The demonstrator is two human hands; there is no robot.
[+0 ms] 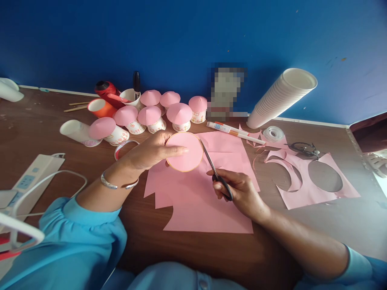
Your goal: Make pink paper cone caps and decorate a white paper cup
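My left hand pinches a pink paper disc with a yellowish outline along its edge, thumb on top. In my right hand is a pair of scissors with dark handles, its blades pointing up and left at the disc's right edge. Whether the blades touch the paper I cannot tell. Beneath both hands lie pink paper sheets with cut-out edges. Just beyond my left hand stand several paper cups topped with pink paper cones, their sides drawn with flowers.
A tall stack of white paper cups leans by the blue wall. Pink paper scraps, a tape roll and marker pens lie right of the sheets. At left are a power strip and a red glue gun or similar tool.
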